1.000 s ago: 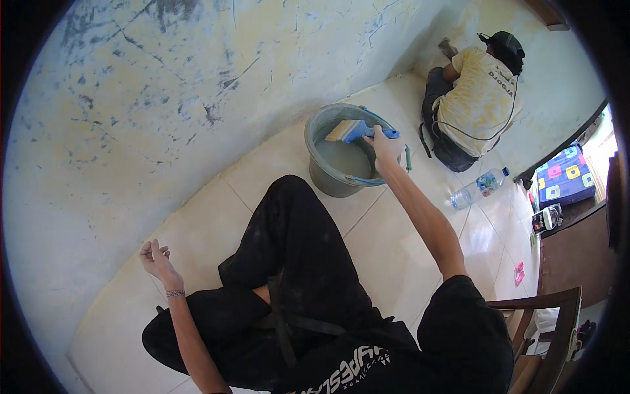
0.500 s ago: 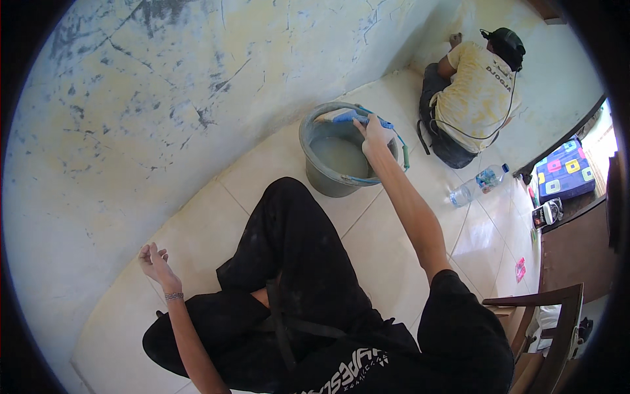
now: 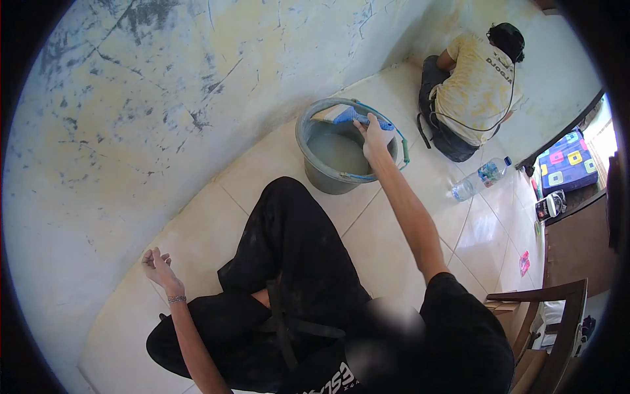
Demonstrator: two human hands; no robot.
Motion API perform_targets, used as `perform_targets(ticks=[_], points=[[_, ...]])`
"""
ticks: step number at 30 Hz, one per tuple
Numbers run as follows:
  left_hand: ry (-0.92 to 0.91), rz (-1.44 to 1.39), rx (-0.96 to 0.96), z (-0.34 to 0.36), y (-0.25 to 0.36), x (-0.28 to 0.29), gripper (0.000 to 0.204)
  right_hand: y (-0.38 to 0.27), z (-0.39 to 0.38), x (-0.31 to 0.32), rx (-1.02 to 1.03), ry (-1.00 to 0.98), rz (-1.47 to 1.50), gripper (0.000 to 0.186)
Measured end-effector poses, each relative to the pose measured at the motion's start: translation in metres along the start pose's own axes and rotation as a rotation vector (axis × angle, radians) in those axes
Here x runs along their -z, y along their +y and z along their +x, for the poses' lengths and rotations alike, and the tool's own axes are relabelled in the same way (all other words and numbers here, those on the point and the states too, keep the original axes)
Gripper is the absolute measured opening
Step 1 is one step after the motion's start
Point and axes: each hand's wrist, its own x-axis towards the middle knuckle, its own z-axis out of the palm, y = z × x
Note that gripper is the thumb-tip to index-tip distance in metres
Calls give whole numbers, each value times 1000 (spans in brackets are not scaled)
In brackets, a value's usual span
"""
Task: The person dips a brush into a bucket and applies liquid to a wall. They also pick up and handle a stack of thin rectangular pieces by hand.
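Note:
A paintbrush [image 3: 342, 116] with a blue handle and pale bristles is gripped in my right hand [image 3: 377, 136]. I hold it over the grey bucket [image 3: 331, 180], its bristles close to the far left part of the rim. Cloudy greyish liquid [image 3: 338, 154] fills the lower part of the bucket, and a blue wire bail with a green grip hangs at the right side. Away to the left, my left hand [image 3: 159, 268] is raised beside the wall's foot, fingers loosely bent and apart, holding nothing.
A scuffed, patchy wall [image 3: 151, 118] runs along the left. Another person [image 3: 478, 85] crouches at the far right corner. A plastic bottle [image 3: 482, 178] lies on the tiled floor [image 3: 394, 246]. Further right are a patterned blue cushion [image 3: 567, 164], a small tub [image 3: 550, 207] and a wooden chair [image 3: 558, 328].
The paintbrush's bristles have turned a little and show wider over the bucket. My left hand's fingers have shifted slightly. The other person's arm has come down from the wall.

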Motion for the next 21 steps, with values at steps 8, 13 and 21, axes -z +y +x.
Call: perform_targets(ticks=[8, 13, 21], points=[[31, -10, -13, 2, 8, 8, 28, -68, -39, 14, 225, -488, -539, 16], [13, -14, -4, 3, 4, 7, 29, -89, -57, 10, 662, -829, -1035, 15], [14, -23, 12, -2, 7, 4, 28, -74, -60, -18, 973, -977, -1230, 16]])
